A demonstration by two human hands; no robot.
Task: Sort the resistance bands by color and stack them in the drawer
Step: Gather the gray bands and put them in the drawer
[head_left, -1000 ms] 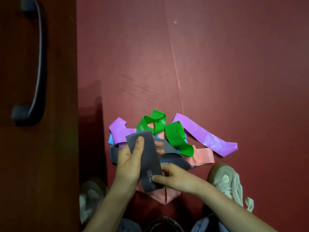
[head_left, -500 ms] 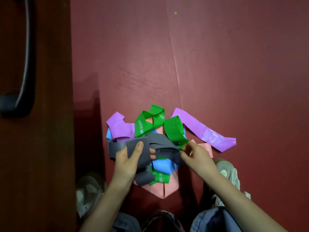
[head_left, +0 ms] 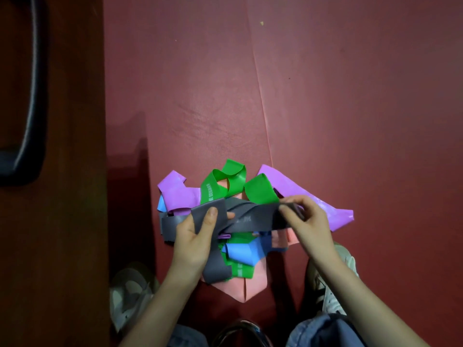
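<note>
Grey resistance band (head_left: 246, 217) spans both hands: left hand (head_left: 194, 240) grips 1 end, right hand (head_left: 309, 222) pinches the other. It looks light, limp and stretchy, best held near the ends.

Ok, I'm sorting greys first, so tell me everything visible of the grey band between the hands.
The grey band is a flat, matte, rubbery-looking strip with faint pale print near its middle. It spans roughly level, slightly twisted, above the colourful pile. The left hand grips its left end under the thumb; the right hand pinches its right end.
</note>
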